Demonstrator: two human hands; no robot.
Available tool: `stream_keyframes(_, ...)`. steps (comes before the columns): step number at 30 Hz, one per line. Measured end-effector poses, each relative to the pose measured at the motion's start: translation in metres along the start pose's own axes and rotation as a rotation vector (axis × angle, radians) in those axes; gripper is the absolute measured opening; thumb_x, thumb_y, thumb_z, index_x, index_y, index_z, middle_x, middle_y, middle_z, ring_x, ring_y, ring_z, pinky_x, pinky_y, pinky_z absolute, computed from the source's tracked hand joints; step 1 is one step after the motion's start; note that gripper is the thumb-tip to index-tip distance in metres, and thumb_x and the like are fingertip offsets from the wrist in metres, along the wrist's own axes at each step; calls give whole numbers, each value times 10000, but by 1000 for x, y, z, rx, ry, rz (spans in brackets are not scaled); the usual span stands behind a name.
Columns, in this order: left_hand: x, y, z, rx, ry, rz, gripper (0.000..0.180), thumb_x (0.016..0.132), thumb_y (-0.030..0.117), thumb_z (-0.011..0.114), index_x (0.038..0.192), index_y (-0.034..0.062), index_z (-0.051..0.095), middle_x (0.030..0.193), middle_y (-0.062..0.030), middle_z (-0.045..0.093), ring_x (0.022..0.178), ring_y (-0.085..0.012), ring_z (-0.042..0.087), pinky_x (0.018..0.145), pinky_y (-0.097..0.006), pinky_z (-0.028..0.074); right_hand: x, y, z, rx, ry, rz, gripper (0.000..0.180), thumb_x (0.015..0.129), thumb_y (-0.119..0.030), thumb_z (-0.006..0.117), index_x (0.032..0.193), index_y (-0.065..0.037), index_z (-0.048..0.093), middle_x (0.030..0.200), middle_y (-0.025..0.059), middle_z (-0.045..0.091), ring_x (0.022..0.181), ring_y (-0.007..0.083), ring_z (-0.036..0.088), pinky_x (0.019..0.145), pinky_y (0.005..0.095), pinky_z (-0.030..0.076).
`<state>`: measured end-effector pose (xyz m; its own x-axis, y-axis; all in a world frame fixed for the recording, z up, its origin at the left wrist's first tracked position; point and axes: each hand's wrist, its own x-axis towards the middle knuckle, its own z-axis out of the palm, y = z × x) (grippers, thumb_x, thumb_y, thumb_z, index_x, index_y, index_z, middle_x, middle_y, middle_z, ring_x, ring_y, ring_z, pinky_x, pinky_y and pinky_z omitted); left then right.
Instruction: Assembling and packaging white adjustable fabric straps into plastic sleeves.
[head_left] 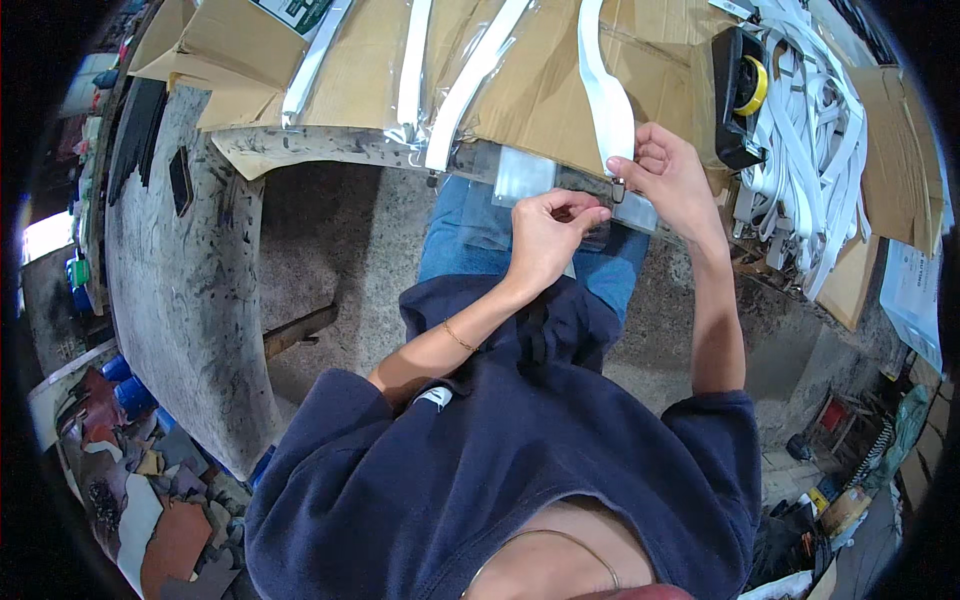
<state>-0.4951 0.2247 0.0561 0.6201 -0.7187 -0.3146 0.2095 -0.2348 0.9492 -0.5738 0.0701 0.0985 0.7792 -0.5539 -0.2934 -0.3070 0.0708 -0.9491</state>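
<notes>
A white strap (603,90) runs from the far edge of the cardboard down to my right hand (675,185). My right thumb and fingers pinch its near end, just above a small metal clip (619,190). Close beside the clip, to its left, my left hand (548,238) has thumb and fingertips pressed together; what they hold, if anything, I cannot make out. Clear plastic bags (524,177) lie at the table edge and over my lap, partly hidden by my hands. Three more white straps (470,85) in clear wrapping lie to the left.
Brown cardboard (545,95) covers the worktop. At the right stand a black tape dispenser (735,130) with a yellow roll and a tangled heap of white straps (810,150). A phone (181,181) lies on the left bench, and an open cardboard box (230,45) sits far left.
</notes>
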Motion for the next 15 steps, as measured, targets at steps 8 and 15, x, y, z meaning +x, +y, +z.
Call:
stream_keyframes(8,10,10,2,-114,-53,-43,144,854,71,692,926,-53,694,781,-56,682,671,-77,598,611,-219,495,2,9,10,98,22,-33,185,830,-61,701,941,7,569,846,56,641,773,88,582,685,245,469)
stream_keyframes(15,23,14,3,-221,-114,-105,199,866,95,684,975,-71,663,821,-73,683,704,-91,613,644,-227,509,12,19,2,388,-58,142,203,830,-62,701,994,-1,598,892,54,654,787,112,603,713,258,478)
